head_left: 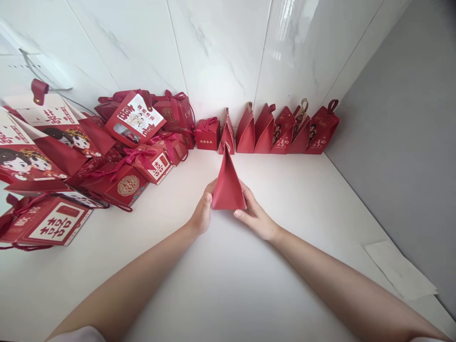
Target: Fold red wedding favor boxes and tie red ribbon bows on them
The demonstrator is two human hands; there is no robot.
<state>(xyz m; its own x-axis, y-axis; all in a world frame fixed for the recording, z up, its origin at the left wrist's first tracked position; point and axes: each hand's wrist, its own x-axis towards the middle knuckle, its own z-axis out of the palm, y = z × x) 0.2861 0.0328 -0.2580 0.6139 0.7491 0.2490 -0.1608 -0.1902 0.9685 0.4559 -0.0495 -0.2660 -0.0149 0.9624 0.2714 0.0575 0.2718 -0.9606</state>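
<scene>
A red triangular gift box (228, 187) is held upright between my two hands, with a plain side facing me and its peak pointing up. My left hand (203, 211) presses on its left side, thumb up along the near edge. On the right side, my right hand (257, 214) grips the box, its thumb near the lower front corner. The fingers of both hands are partly hidden behind the box. Just beyond its peak stands another narrow red gift box (227, 133), in a row along the wall.
Several peaked red boxes (263, 130) line the tiled wall (221, 52) to the right of a small ribboned box (208, 135). A pile of red gift boxes (121, 183) fills the left side. White paper (401, 270) lies at the right, beside a grey panel (399, 123).
</scene>
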